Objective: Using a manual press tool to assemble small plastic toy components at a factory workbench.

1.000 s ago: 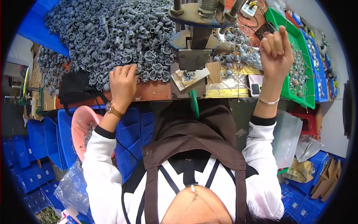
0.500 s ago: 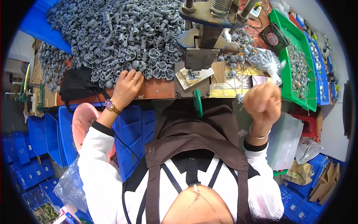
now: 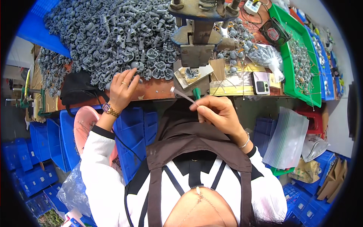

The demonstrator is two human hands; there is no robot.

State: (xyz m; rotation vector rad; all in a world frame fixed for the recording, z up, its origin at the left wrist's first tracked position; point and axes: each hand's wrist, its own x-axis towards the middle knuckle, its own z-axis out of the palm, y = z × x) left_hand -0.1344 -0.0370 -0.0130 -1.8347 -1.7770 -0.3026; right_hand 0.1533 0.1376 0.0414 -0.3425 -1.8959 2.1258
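Note:
My left hand (image 3: 123,89) rests at the near edge of a big heap of grey plastic parts (image 3: 109,41), its fingers stretched and somewhat apart. Small grey pieces lie by its fingertips. In front of my apron, my right hand (image 3: 219,113) pinches a thin, pale stick with a round end (image 3: 181,93), which points left and away from me; motion smears it a little. Just beyond it stands a metal press (image 3: 196,55). Under its head, a light block (image 3: 194,75) carries a small grey piece.
Right of the press lie grey balls on thin wires (image 3: 236,55), a phone (image 3: 261,84) and a clear plastic bag (image 3: 266,58). Farther right is a green tray (image 3: 289,81) of similar parts. A black bag (image 3: 77,89) and a pink basin (image 3: 86,117) are at the left.
My right hand has swung left from the right side of the table to in front of the apron, with the thin stick now showing. My left hand's fingers have spread and shifted slightly left.

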